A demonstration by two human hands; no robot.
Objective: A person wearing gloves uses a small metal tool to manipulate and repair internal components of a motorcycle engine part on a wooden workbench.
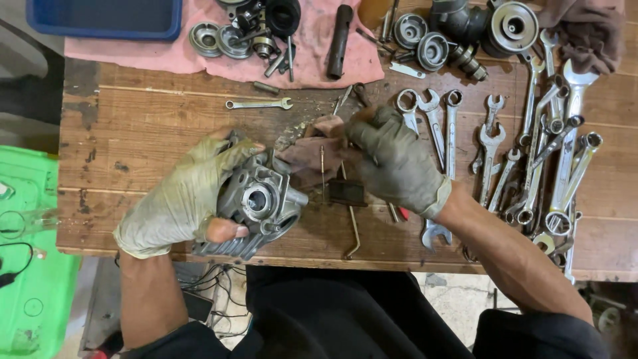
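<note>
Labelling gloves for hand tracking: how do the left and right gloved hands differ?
The left hand wears a pale, grimy fingerless glove and grips a grey finned metal engine part. The right hand wears a darker olive glove and presses a brownish rag against it. Both gloves are dirty.

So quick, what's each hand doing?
Left hand: closed, holding the grey metal engine part.
Right hand: closed on a brownish rag.

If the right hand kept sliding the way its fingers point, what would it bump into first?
The right hand points left, pressing a brownish rag. Going straight on, it would probably first meet the grey finned engine part held by the left hand, though depth is hard to judge.
</note>
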